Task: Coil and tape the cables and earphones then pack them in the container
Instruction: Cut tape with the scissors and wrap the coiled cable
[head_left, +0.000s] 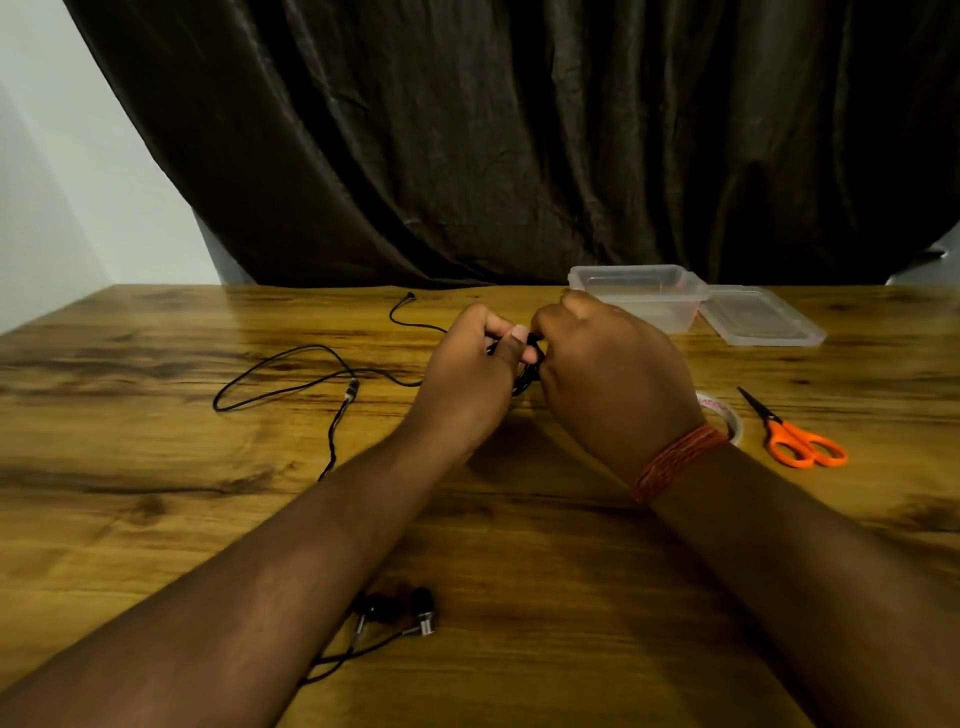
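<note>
1. The black earphone cable (291, 379) lay partly loose on the wooden table (156, 499), looping out to the left of the hands, with a small coil of it bunched between the two hands at mid-table.
2. The left hand (467, 374) had its fingers curled round the coiled part, thumb pressed on top of the strands.
3. The right hand (608, 374) met it from the other side, its fingers bent and pinching the same bundle; an orange thread band (675, 457) circled that wrist.
4. The earbuds (410, 610) rested near the front edge, partly under the left forearm, their wire running off towards the near edge.
5. The clear plastic container (649, 291) stood open behind the right hand, its lid (763, 317) lying flat just beside it on the right.
6. The tape roll (727, 415) sat partly hidden by the right wrist, with orange-handled scissors (795, 436) near it to the right.
7. A dark curtain (519, 130) hung behind the table.
</note>
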